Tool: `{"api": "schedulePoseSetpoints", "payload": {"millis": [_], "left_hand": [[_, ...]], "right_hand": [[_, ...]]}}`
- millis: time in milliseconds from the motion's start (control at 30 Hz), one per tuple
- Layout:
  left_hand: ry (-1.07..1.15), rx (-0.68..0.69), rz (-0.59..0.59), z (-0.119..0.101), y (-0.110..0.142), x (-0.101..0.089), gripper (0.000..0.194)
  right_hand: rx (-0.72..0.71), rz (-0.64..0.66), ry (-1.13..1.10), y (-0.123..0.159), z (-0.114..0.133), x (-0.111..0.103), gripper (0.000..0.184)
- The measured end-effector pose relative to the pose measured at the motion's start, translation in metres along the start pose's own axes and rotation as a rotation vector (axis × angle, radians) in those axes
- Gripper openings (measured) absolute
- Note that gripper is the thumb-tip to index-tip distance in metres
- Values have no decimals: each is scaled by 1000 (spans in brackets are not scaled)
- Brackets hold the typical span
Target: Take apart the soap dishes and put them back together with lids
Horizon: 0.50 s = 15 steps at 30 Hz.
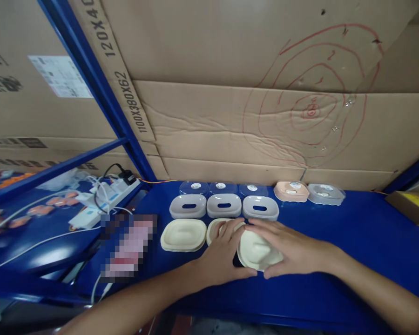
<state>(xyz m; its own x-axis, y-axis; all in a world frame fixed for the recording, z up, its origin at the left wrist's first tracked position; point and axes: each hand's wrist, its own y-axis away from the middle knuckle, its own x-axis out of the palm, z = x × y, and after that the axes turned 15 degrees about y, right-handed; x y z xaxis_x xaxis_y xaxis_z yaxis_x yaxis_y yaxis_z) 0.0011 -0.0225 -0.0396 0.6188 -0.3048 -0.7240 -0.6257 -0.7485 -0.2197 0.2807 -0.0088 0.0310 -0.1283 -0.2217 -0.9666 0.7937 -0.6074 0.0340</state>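
Note:
My right hand (293, 249) grips a cream oval soap-box-like piece (256, 249) with a raised middle, thumb at the near edge and fingers at the far edge. The piece tilts slightly above the blue surface. Around its left side curls my left hand (221, 253), index finger and thumb at the rim. The other left fingers pass over a second cream piece (214, 226), partly hiding it. A third cream piece (183, 234) lies to the left. Behind them stand three pale oval shells with slots: left (187, 212), middle (224, 211) and right (260, 214).
Clear lids (219, 187) line the back, beside a peach box (292, 191) and a grey box (326, 194). At left are a pixelated pink item (129, 249), a power strip (104, 204) with cables and a blue frame post (91, 79). An open carton (410, 207) sits far right.

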Motion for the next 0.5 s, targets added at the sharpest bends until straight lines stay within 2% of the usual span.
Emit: {"api": "schedulePoseSetpoints", "payload": {"millis": [100,167,267,367,500], "left_hand": [[0,16,0,-1,-1,0,114],[-6,51,-7,-3,0,1,89],[-23,88,-29,-5,1,4,50],[-41,87,-13,-5,2,4,47],[-87,98,-18,-4,2,2,45]], "right_hand": [[96,-48,34,20,-1,26,74],[149,-49,17,29,-4,33,67],[158,1,-24,34,-3,35,76],[97,35,-7,32,6,37,86],[62,-6,74,31,17,38,92]]}}
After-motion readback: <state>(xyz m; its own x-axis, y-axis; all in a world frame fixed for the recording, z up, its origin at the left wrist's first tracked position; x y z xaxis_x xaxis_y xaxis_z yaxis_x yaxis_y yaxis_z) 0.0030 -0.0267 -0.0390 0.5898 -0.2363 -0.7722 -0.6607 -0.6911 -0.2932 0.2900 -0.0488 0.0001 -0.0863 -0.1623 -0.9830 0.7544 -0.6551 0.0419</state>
